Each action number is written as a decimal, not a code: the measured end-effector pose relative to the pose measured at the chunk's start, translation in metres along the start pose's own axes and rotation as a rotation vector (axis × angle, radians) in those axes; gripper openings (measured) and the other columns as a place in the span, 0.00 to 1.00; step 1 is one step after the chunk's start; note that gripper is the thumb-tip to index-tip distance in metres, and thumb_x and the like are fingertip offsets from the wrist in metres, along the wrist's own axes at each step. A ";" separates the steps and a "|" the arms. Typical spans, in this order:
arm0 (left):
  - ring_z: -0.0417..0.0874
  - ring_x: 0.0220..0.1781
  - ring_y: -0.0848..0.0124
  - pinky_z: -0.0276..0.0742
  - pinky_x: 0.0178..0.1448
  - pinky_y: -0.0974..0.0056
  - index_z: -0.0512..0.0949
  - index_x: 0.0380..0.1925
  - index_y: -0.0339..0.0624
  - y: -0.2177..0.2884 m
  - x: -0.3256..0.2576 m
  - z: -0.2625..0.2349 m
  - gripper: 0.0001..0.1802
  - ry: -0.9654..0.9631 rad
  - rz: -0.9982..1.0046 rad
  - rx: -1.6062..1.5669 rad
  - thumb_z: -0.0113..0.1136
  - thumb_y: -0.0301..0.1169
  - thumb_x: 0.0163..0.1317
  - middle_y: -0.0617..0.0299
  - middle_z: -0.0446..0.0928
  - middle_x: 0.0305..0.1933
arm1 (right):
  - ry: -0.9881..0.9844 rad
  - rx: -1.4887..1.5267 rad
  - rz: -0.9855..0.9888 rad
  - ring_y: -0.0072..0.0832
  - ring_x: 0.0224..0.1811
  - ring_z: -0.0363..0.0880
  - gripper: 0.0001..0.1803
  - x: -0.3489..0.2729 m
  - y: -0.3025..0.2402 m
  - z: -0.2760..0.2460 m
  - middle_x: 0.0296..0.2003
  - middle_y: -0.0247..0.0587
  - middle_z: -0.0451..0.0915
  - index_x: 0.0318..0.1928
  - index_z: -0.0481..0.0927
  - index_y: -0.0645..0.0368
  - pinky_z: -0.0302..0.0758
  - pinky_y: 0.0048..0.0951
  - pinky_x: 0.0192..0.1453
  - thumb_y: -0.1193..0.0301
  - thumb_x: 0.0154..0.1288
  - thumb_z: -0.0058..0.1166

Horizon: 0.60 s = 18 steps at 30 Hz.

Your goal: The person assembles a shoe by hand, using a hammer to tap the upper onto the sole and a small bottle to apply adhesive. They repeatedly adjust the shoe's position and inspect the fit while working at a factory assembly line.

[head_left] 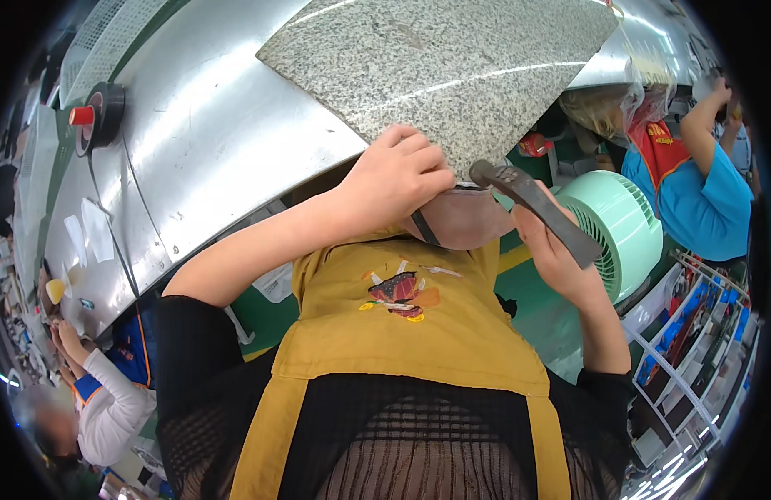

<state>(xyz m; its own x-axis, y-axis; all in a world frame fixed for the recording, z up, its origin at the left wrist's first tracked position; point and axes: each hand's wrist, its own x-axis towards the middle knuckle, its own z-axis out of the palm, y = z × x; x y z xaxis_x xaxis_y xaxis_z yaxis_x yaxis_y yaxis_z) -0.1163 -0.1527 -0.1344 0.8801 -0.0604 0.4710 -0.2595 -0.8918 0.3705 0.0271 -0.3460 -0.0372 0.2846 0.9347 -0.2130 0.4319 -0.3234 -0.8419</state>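
A curved sheet-metal bench [210,125] runs across the upper left, shiny and scuffed, with a roll of black tape [106,112] on a red-capped peg near its far left end and a few white slips stuck lower down. A speckled grey granite slab [452,67] lies on the bench at the top centre, its corner jutting toward the person. Below it hangs a mustard-yellow apron [402,333] with a small embroidered patch, worn over a black ribbed knit top. The left hand [398,179] is curled shut, pressing a brown leather piece [464,218] up against the slab's edge. Just to the right, the right hand [556,250] is wrapped around the handle of a dark metal hammer [535,204], whose head sits beside the leather. Behind it stands a mint-green fan [623,225]; farther right, another person in a blue shirt [702,200].
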 end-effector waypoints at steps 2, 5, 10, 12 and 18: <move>0.74 0.40 0.69 0.69 0.52 0.60 0.77 0.33 0.49 -0.002 0.000 -0.002 0.09 -0.011 0.069 0.024 0.59 0.28 0.48 0.68 0.72 0.34 | -0.016 -0.041 -0.045 0.43 0.30 0.71 0.12 0.000 0.002 0.002 0.32 0.48 0.73 0.50 0.70 0.63 0.72 0.31 0.38 0.76 0.67 0.46; 0.74 0.39 0.69 0.70 0.53 0.60 0.76 0.32 0.48 0.000 0.000 -0.002 0.10 -0.013 0.143 0.062 0.57 0.28 0.46 0.67 0.71 0.34 | -0.111 -0.229 -0.081 0.31 0.27 0.66 0.11 0.002 0.004 0.009 0.25 0.43 0.69 0.49 0.69 0.64 0.69 0.30 0.35 0.76 0.67 0.45; 0.74 0.40 0.69 0.69 0.57 0.59 0.75 0.31 0.47 0.000 0.004 -0.006 0.09 0.002 0.192 0.148 0.57 0.28 0.47 0.67 0.71 0.34 | -0.042 -0.096 -0.046 0.32 0.27 0.67 0.12 0.005 -0.005 0.003 0.26 0.43 0.70 0.50 0.68 0.64 0.69 0.30 0.35 0.77 0.67 0.45; 0.74 0.41 0.69 0.68 0.59 0.58 0.76 0.31 0.48 0.003 0.003 -0.007 0.08 -0.011 0.197 0.182 0.59 0.28 0.48 0.68 0.72 0.34 | -0.036 -0.128 -0.066 0.42 0.33 0.73 0.16 0.005 -0.007 0.004 0.32 0.49 0.74 0.51 0.68 0.63 0.72 0.34 0.37 0.78 0.62 0.48; 0.73 0.44 0.68 0.62 0.63 0.54 0.78 0.32 0.52 -0.007 0.000 -0.014 0.07 -0.096 -0.122 -0.154 0.63 0.30 0.52 0.70 0.72 0.33 | -0.117 -0.181 0.026 0.44 0.27 0.66 0.11 0.007 -0.007 0.010 0.26 0.47 0.70 0.49 0.69 0.60 0.70 0.31 0.35 0.77 0.67 0.45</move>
<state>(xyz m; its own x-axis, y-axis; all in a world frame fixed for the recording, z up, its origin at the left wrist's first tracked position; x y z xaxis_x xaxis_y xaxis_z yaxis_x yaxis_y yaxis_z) -0.1198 -0.1399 -0.1260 0.9406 -0.0046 0.3395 -0.1995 -0.8166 0.5416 0.0173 -0.3356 -0.0380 0.2004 0.9331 -0.2986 0.5756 -0.3588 -0.7348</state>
